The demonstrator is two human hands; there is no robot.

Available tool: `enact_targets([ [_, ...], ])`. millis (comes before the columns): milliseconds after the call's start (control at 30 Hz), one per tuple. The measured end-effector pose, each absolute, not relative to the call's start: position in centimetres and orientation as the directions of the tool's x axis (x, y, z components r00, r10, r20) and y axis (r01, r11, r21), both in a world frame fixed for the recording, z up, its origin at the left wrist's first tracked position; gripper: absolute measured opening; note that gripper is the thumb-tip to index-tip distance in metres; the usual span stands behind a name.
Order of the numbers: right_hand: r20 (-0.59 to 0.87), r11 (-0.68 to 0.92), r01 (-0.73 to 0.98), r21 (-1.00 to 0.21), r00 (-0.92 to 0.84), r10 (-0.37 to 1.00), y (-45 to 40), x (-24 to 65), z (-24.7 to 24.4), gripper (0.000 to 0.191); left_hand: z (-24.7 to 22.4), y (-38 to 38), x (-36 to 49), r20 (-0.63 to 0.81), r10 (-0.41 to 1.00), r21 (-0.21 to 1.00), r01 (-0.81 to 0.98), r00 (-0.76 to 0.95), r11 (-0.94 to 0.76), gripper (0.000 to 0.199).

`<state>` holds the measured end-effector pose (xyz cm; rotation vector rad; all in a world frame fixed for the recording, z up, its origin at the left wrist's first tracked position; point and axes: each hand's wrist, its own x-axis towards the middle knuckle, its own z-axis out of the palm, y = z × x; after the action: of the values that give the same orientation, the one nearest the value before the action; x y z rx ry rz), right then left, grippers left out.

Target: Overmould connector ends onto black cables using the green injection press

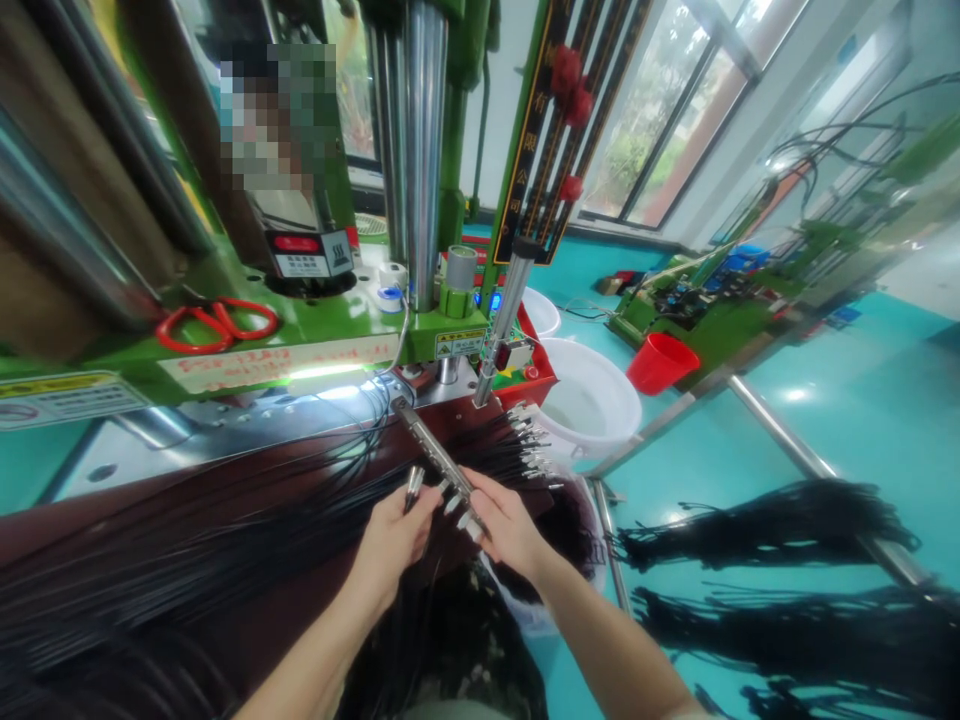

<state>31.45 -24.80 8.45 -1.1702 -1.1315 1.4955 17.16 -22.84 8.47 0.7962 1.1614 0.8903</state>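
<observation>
Low in the middle, my left hand (397,535) is closed around a black cable with a silver metal connector (414,482) sticking up past the thumb. My right hand (510,520) grips the near end of a long metal mould bar (435,445), which slants up and away toward the green press. Several pale connector ends (461,508) stand out along the bar's near side, close to my right fingers. Under and left of my hands, a thick spread of black cables (300,535) lies on the dark red tabletop (247,475). Their silver ends (531,440) bunch at the right.
The green press (337,335) stands just ahead, with red-handled scissors (217,325) on its ledge. To the right are a white tub (634,400), a red bucket (664,362) and black cable bundles (772,530) over a metal rail (787,430). Another person is behind the press.
</observation>
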Motion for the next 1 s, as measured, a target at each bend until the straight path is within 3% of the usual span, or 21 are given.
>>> enact_targets([
  [100, -0.141, -0.151, -0.048, -0.987, -0.168, 0.976, -24.8, 31.7, 8.3, 0.048, 8.4, -22.8, 17.1, -0.422, 0.892, 0.879, -0.17, 0.16, 0.446, 0.035],
  [300, -0.002, 0.063, 0.295, -0.953, -0.215, 0.977, -24.8, 32.0, 7.7, 0.044, 7.7, -22.9, 16.7, -0.412, 0.9, 0.889, -0.156, 0.14, 0.431, 0.034],
  [467, -0.115, -0.111, 0.031, -0.993, -0.184, 0.976, -24.7, 31.7, 8.1, 0.048, 7.9, -22.7, 16.3, -0.218, 0.976, 0.961, -0.173, -0.007, 0.214, 0.028],
  [600, -0.175, -0.196, -0.114, -0.974, -0.176, 0.969, -24.6, 31.7, 8.8, 0.049, 8.3, -22.6, 15.8, -0.218, 0.973, 0.922, -0.343, -0.074, 0.181, 0.027],
  [800, -0.212, -0.24, -0.116, -0.964, -0.212, 0.954, -24.5, 31.8, 8.8, 0.047, 7.6, -22.5, 16.0, -0.308, 0.95, 0.934, -0.17, 0.059, 0.313, 0.03],
  [1000, -0.219, -0.242, -0.073, -0.968, -0.236, 0.947, -24.5, 31.9, 8.9, 0.048, 7.7, -22.2, 15.7, -0.373, 0.925, 0.883, -0.277, 0.076, 0.379, 0.034],
])
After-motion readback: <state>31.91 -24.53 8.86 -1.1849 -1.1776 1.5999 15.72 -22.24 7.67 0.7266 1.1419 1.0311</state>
